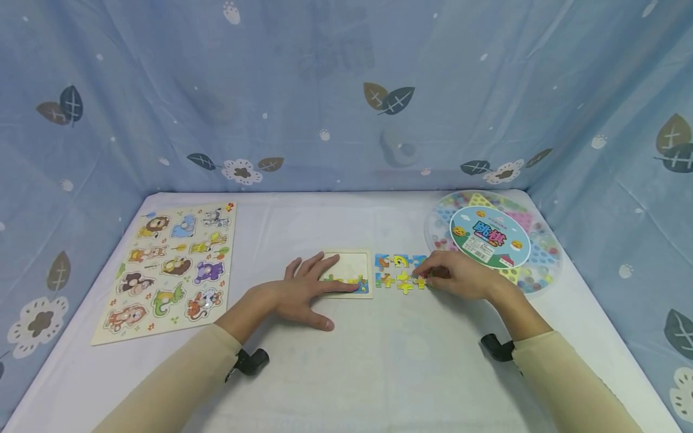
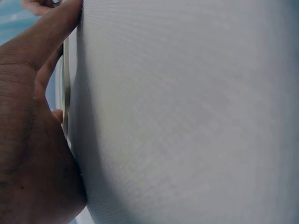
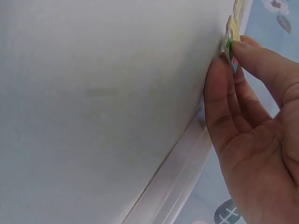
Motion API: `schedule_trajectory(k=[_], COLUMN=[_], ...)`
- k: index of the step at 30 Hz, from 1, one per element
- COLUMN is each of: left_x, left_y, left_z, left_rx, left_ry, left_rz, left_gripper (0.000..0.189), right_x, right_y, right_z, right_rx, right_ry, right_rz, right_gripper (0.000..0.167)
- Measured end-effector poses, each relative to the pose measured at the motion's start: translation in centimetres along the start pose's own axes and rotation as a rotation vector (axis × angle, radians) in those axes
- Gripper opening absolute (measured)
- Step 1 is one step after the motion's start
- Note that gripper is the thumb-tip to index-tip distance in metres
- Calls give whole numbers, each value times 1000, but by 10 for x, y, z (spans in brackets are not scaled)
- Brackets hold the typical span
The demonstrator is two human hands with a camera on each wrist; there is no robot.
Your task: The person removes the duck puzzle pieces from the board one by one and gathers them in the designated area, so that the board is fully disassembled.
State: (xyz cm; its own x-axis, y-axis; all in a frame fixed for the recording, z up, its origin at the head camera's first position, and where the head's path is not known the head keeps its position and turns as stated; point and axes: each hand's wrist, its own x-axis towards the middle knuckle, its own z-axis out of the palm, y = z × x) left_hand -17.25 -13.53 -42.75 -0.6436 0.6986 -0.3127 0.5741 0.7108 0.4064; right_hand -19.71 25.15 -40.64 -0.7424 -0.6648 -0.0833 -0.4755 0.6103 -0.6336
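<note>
My left hand lies with fingers spread over a small wooden puzzle tray, its index finger pressing near the tray's lower right corner. Along the bottom of the tray runs a row of joined yellow, green and blue pieces, partly hidden by that finger. Just right of the tray, several loose jigsaw pieces are laid out in two rows. At the right end of those rows, my right hand pinches a jigsaw piece between thumb and fingers; it is tipped on edge in the right wrist view.
A large wooden animal puzzle board lies at the left of the white table. On the right, behind my right hand, is a round Chinese checkers set in a clear case. A blue patterned cloth hangs along the back and sides.
</note>
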Motion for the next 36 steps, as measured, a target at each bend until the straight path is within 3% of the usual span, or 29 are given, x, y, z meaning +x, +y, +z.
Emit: schedule_trajectory(k=[24, 36], left_x=[0, -2], left_y=[2, 3], left_z=[-1, -1], left_rx=[-32, -67], left_ry=[20, 53], left_rz=[-14, -4], left_gripper=[80, 74], right_x=[-1, 9], right_y=[-3, -13], right_z=[5, 7], right_rx=[-33, -37], right_ry=[32, 53], right_rz=[32, -23], right_gripper=[24, 26])
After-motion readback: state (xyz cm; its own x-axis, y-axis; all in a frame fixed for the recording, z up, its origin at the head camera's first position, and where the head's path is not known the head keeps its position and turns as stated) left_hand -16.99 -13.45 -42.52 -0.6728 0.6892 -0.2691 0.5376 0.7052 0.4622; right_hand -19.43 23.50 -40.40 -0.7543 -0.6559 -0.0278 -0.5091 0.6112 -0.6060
